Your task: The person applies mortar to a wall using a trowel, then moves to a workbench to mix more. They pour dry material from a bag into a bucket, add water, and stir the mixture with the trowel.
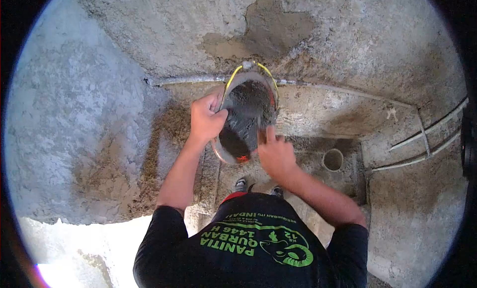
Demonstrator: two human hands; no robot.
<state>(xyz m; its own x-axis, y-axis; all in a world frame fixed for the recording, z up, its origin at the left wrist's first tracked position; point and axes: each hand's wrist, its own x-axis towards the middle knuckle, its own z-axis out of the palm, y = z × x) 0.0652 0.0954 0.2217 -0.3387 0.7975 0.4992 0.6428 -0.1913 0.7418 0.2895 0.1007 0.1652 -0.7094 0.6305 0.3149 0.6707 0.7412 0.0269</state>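
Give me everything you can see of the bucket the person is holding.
The bucket shows an oval-looking mouth with a thin rim and grey-smeared inner wall. A yellow strip, perhaps its handle, curves around the far end, with a pale lump at its top. Inside is dark grey, wet-looking mortar; a small orange-red patch shows at the near end. The left hand grips the left side, thumb over the rim. The right hand is at the right side; whether it touches is unclear.
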